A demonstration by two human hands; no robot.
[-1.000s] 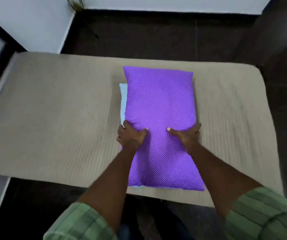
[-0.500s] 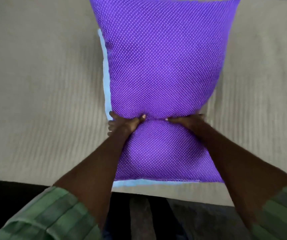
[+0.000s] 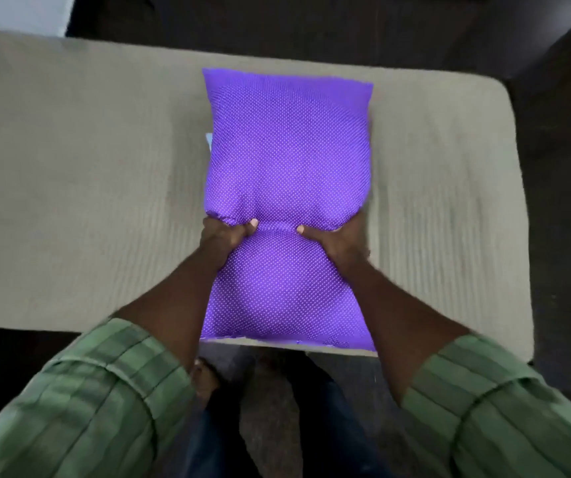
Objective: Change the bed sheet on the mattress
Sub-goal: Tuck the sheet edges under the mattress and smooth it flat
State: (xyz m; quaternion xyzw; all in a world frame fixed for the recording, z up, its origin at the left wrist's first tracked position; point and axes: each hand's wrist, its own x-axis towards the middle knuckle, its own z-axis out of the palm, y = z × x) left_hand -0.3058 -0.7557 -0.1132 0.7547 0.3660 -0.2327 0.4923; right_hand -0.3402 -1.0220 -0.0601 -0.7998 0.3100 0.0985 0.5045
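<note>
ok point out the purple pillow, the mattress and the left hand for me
purple pillow [image 3: 289,150]: head view, on the upper half of its dotted cover.
mattress [image 3: 80,188]: head view, on the bare beige top left of the pillow.
left hand [image 3: 223,236]: head view, on the back of the hand gripping the pillow's edge.

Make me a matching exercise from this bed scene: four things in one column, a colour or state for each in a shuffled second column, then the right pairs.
Things
1. pillow
2. mattress
3. sleeve
4. left hand

Colours or states
A. beige, ribbed, bare of any sheet
B. green, striped
C. purple with small white dots, pinched in at the middle
D. grips the pillow's left side, thumb on top

Pairs: 1-C, 2-A, 3-B, 4-D

The right hand grips the pillow on the other side in the same way.
</note>
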